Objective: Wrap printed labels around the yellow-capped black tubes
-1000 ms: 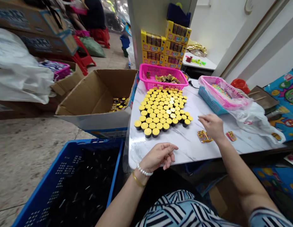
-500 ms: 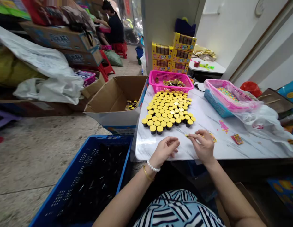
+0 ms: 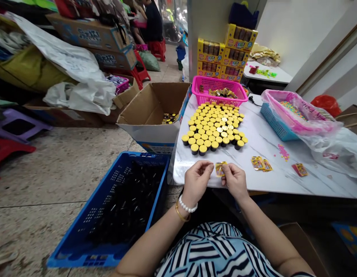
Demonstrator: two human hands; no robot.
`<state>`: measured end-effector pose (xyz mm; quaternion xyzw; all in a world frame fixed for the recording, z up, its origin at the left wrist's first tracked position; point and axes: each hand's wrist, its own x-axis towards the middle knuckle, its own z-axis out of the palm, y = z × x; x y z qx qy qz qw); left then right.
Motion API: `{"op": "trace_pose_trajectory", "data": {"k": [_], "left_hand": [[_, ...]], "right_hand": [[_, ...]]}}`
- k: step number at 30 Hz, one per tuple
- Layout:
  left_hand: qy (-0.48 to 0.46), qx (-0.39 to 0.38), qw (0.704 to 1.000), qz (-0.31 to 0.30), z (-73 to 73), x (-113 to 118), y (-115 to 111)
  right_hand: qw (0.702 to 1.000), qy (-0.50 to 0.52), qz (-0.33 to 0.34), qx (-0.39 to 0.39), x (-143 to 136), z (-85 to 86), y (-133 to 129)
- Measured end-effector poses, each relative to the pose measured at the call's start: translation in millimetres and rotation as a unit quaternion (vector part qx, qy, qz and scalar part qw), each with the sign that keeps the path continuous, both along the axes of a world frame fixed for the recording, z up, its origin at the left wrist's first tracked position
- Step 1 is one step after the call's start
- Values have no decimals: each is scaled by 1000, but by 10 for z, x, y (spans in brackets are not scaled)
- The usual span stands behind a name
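Between finger and thumb of my right hand (image 3: 235, 181) is a small yellow printed card (image 3: 219, 169), held above the front of the table. My left hand (image 3: 197, 180) is closed in a pinch just left of the card; whether it touches the card or holds something I cannot tell. Beyond both hands, many small black cups with yellow lids (image 3: 209, 137) stand packed together. Several loose printed cards (image 3: 257, 163) lie to the right of my right hand. Farther right lies a small stack of cards (image 3: 300, 169).
A pink basket (image 3: 200, 90) with gold-coloured pieces stands behind the cups. At right is a blue basket (image 3: 273, 121) lined with pink plastic. An open carton (image 3: 149, 132) and a blue crate (image 3: 59, 246) of black pieces stand left of the table (image 3: 319, 182). Another person (image 3: 154, 23) sits far back.
My right hand has moved left and closer to my left hand; the card in it now shows its printed face. The view has shifted, so the surroundings appear moved.
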<state>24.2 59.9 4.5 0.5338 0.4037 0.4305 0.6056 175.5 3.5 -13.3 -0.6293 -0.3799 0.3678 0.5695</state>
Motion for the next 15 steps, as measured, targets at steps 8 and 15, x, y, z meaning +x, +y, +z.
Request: {"op": "trace_pose_trajectory", "data": {"k": [8,15], "left_hand": [[8,-1,1000,-9,26,-44,-221],[-10,2,997,77,20,-62,-148]], "right_hand": [[998,-41,-34,42,-136,-36,-76],[993,-76,-65,55,-88,-31,-122]]}}
